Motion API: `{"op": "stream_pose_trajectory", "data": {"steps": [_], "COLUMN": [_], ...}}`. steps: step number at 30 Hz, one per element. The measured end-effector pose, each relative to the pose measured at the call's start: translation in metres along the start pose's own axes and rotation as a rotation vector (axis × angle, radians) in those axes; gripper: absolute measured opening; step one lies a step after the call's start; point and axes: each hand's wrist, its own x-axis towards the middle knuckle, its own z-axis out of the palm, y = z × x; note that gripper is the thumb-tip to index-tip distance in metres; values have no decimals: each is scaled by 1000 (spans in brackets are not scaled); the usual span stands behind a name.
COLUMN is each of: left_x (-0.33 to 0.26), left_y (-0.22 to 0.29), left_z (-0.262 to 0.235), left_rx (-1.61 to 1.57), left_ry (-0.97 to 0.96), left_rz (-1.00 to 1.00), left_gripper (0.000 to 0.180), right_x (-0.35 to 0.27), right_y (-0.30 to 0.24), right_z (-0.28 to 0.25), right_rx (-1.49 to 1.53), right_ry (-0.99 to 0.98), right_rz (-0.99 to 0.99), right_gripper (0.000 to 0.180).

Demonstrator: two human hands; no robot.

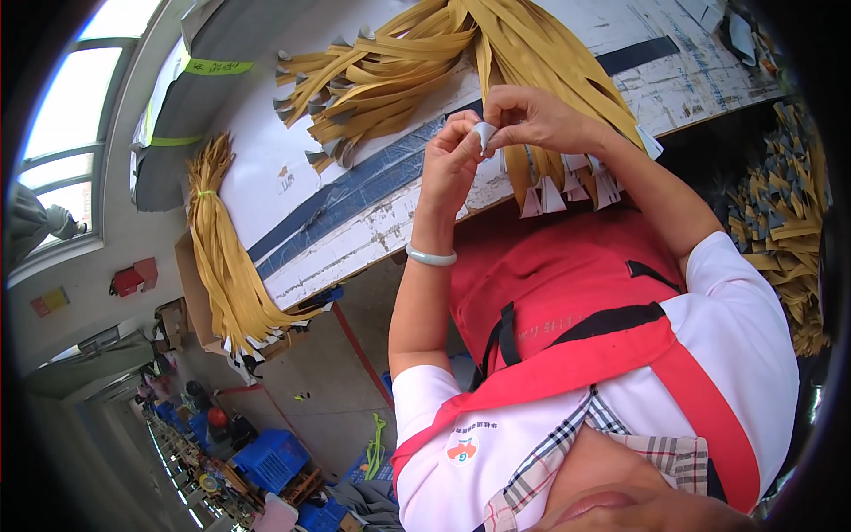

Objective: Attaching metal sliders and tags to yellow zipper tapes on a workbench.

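Head view, the only one I have: one left hand (450, 158), thumb and fingers pinching a small pale piece (484, 131); one right hand (542, 120), fingertips pressed together at the same piece, their exact grip partly hidden. Piece: held above the front edge of a white worktable (377, 232), apparently the tip of a strap, though I cannot tell how it joins. Yellow straps (554, 58): one large heap, fanned across the table behind the hands, some hanging over the edge with pale ends (550, 193) down. Dark blue strip (359, 199): lying along the table. Tied yellow bundle (222, 244): far left, draped down. Step in hand, as I judge it: working the pale tip between both sets of fingertips. Next move, I judge: steady the left pinch while the right fingers separate or smooth the tip.
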Motion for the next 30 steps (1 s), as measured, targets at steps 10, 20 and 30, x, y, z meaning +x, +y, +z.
{"op": "stream_pose_trajectory", "data": {"steps": [10,20,30], "left_x": [1,-4,-12], "left_y": [8,2,3], "left_z": [14,21,68], "left_rx": [118,363,513], "left_ry": [162,264,466], "left_rz": [143,76,343], "left_gripper": [6,13,17], "right_x": [-2,1,-7], "right_y": [4,-9,23], "right_z": [10,9,9], "right_rx": [343,98,-99], "right_ry": [159,176,451], "right_rz": [-21,45,-114], "right_gripper": [10,16,6]}}
